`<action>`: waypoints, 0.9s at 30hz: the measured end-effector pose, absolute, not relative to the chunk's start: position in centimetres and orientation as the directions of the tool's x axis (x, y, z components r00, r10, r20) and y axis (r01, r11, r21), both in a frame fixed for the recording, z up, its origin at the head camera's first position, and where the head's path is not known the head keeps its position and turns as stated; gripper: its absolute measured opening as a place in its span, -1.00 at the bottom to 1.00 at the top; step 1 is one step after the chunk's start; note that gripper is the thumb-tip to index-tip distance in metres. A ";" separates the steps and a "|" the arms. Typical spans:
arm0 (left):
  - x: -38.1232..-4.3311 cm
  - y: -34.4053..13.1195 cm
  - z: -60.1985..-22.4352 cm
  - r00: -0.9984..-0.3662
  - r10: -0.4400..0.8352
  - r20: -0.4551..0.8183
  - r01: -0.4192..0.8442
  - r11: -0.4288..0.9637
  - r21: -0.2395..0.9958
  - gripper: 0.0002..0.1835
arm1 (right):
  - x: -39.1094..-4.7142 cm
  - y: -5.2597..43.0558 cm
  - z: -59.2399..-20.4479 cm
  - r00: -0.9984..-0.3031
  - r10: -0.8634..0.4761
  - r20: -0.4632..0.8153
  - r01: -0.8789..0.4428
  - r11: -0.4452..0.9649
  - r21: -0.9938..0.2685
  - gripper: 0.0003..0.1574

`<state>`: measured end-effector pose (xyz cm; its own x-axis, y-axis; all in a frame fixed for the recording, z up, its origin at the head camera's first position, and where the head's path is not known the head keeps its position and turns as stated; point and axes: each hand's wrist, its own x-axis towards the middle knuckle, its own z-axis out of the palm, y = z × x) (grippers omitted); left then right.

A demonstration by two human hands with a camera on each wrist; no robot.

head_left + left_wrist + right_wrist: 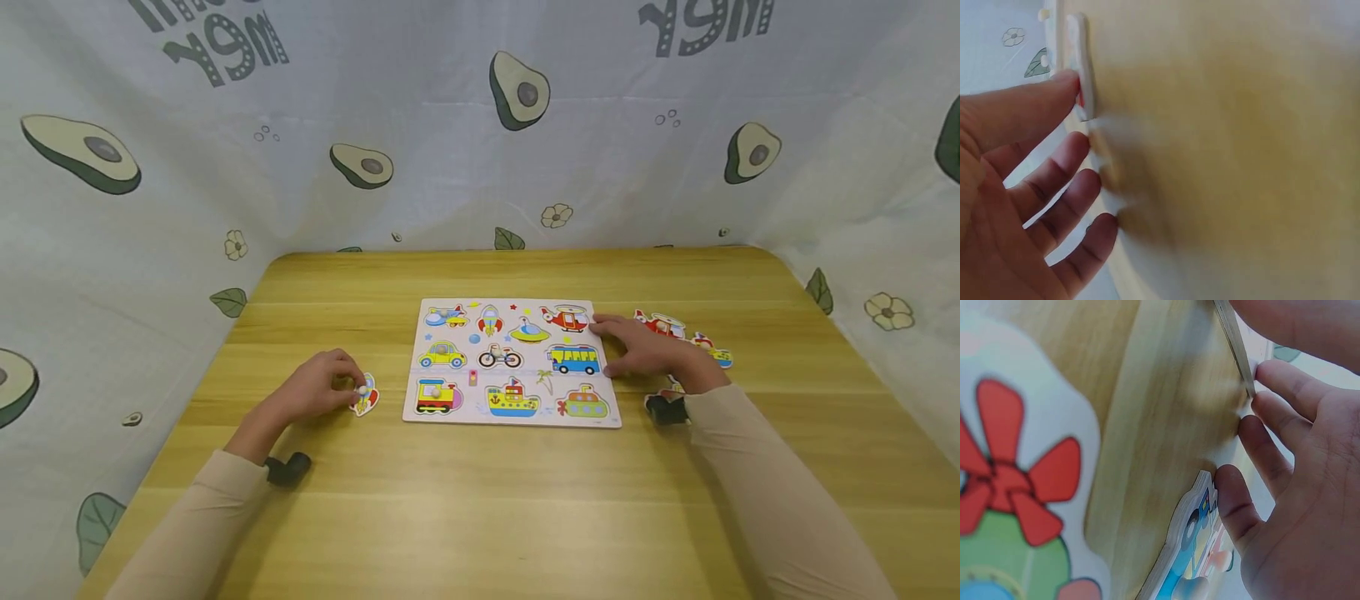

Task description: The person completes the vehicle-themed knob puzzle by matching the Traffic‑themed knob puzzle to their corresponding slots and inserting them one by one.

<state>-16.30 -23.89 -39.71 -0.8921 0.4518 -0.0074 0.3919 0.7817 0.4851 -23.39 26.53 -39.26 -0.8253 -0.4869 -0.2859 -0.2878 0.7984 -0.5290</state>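
Note:
My left hand (318, 385) pinches a small rocket puzzle piece (368, 402) at its knob, left of the board. In the left wrist view the thumb is at the edge of this piece (1086, 69), and the other fingertips rest near the tabletop. To the right, my right hand (647, 347) lies against the right edge of a vehicle puzzle board (547, 408), thumb and fingers spread along it. Round knobs stand up from the car (442, 354) and the train (435, 396) on the board.
Beyond my right hand lie a red helicopter piece (663, 325) and a yellow-and-blue piece (718, 355). Under the right wrist, a green piece with a red propeller (1007, 481) is partly hidden. A printed cloth (450, 192) hangs behind the wooden table (480, 500).

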 end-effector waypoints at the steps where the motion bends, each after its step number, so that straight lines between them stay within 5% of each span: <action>1: -16.3 -23.9 -39.7 -0.891 0.453 -0.009 0.392 0.781 0.486 -0.93 | -23.4 26.5 -39.3 -0.825 -0.486 -0.287 -0.286 0.799 -0.529 0.02; 27: -17.5 -23.4 -39.8 -0.917 0.397 -0.030 0.331 0.803 0.495 -0.97 | -23.6 26.5 -39.4 -0.821 -0.497 -0.282 -0.295 0.791 -0.536 0.01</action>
<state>-17.53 -23.41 -39.85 -0.9174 0.3967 -0.0298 0.3313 0.8033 0.4948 -23.62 26.52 -39.41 -0.8210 -0.4966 -0.2817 -0.2948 0.7913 -0.5357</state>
